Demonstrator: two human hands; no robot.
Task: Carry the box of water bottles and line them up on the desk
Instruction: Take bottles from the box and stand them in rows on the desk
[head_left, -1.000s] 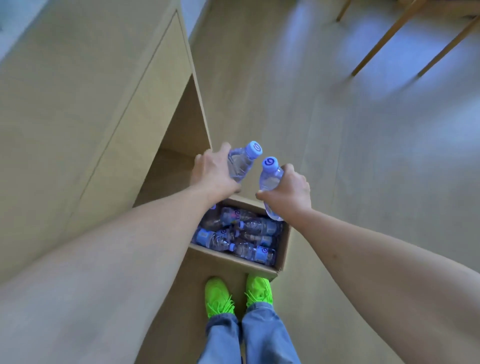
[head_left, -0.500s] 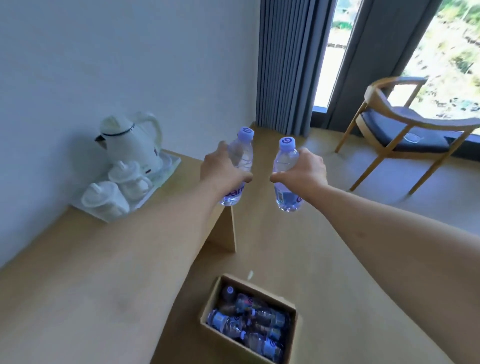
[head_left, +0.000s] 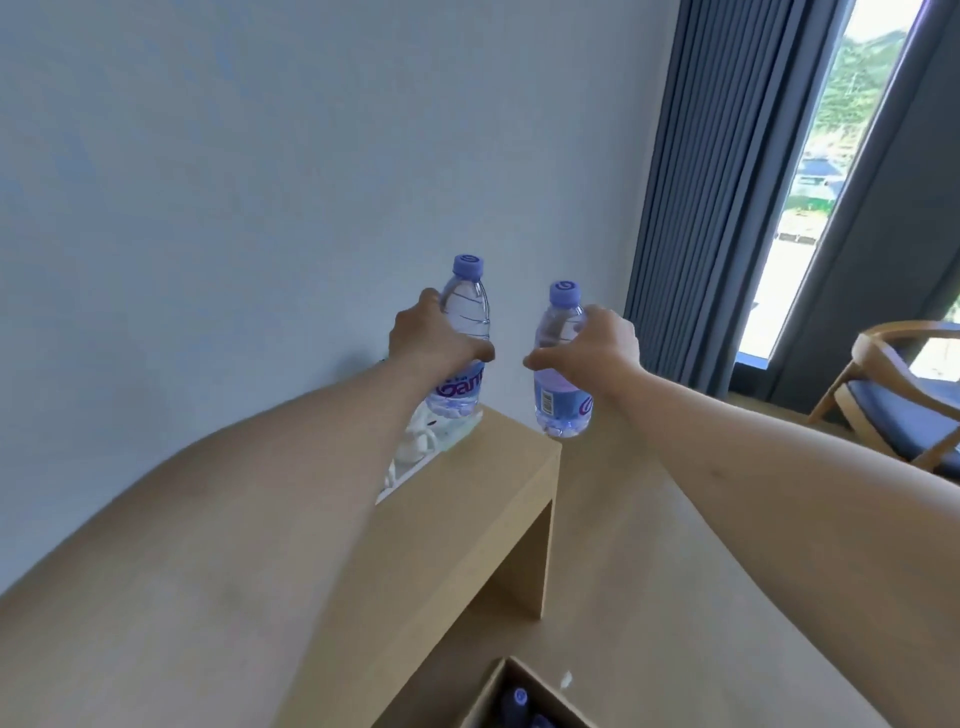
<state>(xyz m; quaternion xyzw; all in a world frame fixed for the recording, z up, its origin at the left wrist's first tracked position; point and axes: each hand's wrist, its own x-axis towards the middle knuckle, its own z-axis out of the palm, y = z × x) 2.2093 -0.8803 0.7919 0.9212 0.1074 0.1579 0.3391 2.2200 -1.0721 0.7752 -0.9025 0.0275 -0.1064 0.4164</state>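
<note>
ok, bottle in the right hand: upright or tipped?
Upright. The right hand grips the bottle round its middle, cap on top, base hanging above the desk edge.

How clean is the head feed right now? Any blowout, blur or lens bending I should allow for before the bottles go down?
Head view: the window is blown out bright while the wall stays evenly lit; wide-angle bending swells both forearms and tilts the curtain; the tray behind the left arm is soft and mostly hidden; the left hand and right hand with their bottles read fairly sharp.
</note>
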